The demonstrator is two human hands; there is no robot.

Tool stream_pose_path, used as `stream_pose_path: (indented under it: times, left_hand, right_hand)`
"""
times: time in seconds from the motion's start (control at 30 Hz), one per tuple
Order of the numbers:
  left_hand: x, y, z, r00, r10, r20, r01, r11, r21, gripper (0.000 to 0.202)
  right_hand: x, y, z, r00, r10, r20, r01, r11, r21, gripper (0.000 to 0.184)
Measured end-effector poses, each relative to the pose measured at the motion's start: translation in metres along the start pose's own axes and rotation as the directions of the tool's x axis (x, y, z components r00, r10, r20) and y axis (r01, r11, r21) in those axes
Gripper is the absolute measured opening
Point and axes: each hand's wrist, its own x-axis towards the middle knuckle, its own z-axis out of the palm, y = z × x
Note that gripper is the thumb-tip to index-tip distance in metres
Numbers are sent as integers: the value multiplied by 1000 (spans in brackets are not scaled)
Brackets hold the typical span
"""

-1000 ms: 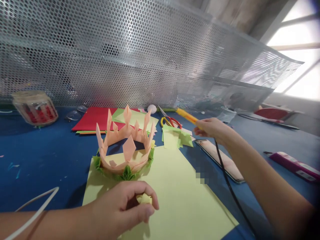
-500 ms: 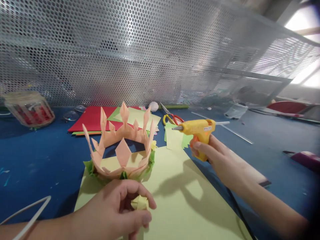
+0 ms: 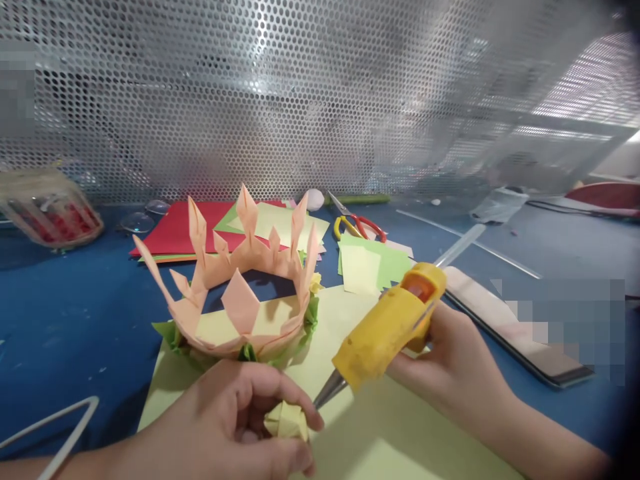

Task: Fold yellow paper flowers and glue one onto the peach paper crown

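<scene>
Between the thumb and fingers of my left hand (image 3: 235,420) is a small folded yellow paper flower (image 3: 287,421). My right hand (image 3: 455,360) grips a yellow hot glue gun (image 3: 385,330), tilted down to the left, a clear glue stick (image 3: 463,243) sticking out of its back. Its metal nozzle is beside the flower, near my left fingertips; whether it touches is hard to tell. Just beyond my left hand a peach paper crown (image 3: 243,303) with pointed tips and green leaf pieces stands on a large pale yellow sheet (image 3: 345,427).
Red and green papers (image 3: 187,227), scissors (image 3: 357,227) and green and yellow paper pieces (image 3: 360,267) lie behind the crown. A jar with red bits (image 3: 53,213) stands at the left. A phone (image 3: 520,327) lies at the right; a white cable (image 3: 75,427) is at the lower left.
My right hand has brought the glue gun down and left, turning its nozzle toward the yellow paper flower. My left hand keeps its hold on the flower. The view has shifted slightly.
</scene>
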Motion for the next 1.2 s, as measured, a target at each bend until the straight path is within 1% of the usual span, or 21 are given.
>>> stream_pose_path:
  times: [0.1, 0.2, 0.3, 0.4, 0.6, 0.73, 0.87, 1.2]
  left_hand:
    - [1, -3, 2, 999, 4, -33, -6, 998, -68, 26]
    - [2, -1, 3, 1000, 12, -14, -13, 996, -93, 25]
    - [1, 3, 2, 1000, 25, 15, -23, 995, -99, 22]
    - [0, 5, 2, 999, 25, 24, -23, 994, -110, 22]
    - [1, 7, 3, 998, 47, 40, -41, 990, -138, 24]
    - [-1, 8, 3, 999, 31, 37, -25, 990, -136, 23]
    - [-3, 7, 1, 1000, -3, 29, 6, 992, -125, 25]
    - [-1, 6, 0, 998, 27, 64, -15, 984, -177, 23]
  right_hand:
    - [0, 2, 0, 999, -33, 39, 34, 999, -28, 5]
    - [0, 5, 0, 995, -80, 52, 83, 994, -65, 7]
    - [0, 5, -1, 987, -153, 40, 157, 980, -125, 11]
    - [0, 4, -2, 979, -204, 30, 206, 963, -174, 14]
    - [0, 3, -3, 956, -293, 30, 292, 929, -227, 10]
    - [1, 3, -4, 929, -369, 21, 362, 895, -261, 11]
    - [0, 5, -5, 914, -404, 27, 393, 870, -296, 12]
    - [0, 10, -8, 895, -444, 42, 429, 833, -350, 15]
